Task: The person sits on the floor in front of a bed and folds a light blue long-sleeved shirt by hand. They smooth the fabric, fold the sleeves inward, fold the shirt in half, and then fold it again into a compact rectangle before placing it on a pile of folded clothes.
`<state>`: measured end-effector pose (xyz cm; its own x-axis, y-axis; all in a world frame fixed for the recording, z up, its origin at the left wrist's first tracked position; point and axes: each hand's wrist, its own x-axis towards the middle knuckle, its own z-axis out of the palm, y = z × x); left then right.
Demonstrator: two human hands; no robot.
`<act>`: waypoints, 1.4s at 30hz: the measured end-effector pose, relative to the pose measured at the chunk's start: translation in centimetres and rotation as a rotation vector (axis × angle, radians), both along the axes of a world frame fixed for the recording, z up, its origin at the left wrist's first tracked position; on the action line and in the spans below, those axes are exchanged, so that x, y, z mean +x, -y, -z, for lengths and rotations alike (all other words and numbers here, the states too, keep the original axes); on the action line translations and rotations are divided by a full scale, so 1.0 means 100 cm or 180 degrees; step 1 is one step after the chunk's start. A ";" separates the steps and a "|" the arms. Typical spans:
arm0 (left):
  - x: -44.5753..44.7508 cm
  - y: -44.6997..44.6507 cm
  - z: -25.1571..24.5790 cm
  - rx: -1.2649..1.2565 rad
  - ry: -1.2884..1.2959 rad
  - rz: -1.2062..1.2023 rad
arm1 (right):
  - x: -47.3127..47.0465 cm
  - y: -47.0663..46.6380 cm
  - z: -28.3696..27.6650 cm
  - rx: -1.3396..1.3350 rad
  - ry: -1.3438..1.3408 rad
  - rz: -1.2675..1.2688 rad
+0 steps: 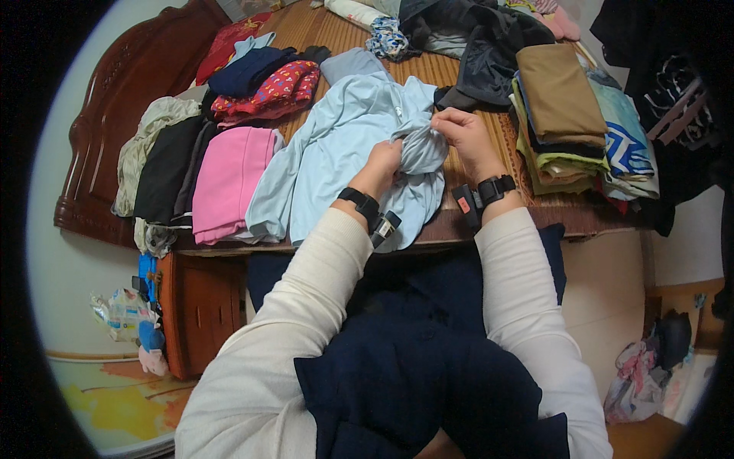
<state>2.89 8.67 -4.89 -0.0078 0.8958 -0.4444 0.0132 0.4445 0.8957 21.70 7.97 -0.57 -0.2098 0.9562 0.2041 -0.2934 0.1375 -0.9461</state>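
A pale blue long-sleeved top lies spread on the slatted bed mat before me. One of its sleeves stretches down the left side, towards the bed's front edge. My left hand grips a bunched part of the top on its right side. Across from it, my right hand pinches the edge of the same bunch between thumb and fingers. The cloth there is gathered in tight folds, and some of it is hidden by my left hand. Both wrists wear black straps with small devices.
Left of the top are a folded pink garment, a black one and a red patterned one. A folded stack with a brown garment on top stands at right. Dark clothes lie behind. A carved wooden headboard borders the left.
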 end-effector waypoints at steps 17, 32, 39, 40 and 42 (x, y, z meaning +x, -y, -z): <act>0.012 0.024 -0.018 0.1977 -0.2207 0.1033 | 0.006 0.008 -0.002 0.0052 0.3663 -0.0217; 0.035 0.023 -0.025 0.2027 -0.2379 -0.0369 | -0.007 -0.017 0.035 -0.0525 0.1080 0.0691; 0.027 0.015 -0.026 0.1607 -0.1881 0.0029 | -0.012 -0.006 0.026 -0.0834 0.0422 0.0392; 0.025 0.013 -0.021 0.1645 -0.1947 0.0032 | -0.014 -0.006 0.027 -0.0901 0.0276 0.0333; 0.019 0.009 -0.011 0.1276 -0.1753 -0.0036 | -0.017 -0.004 0.031 -0.1203 -0.0091 0.0165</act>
<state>4.74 7.79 -3.78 -0.1481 0.9889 -0.0067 0.5118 0.0824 0.8552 19.96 8.36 -3.66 -0.1587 0.9743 -0.1598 -0.3221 -0.2041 -0.9245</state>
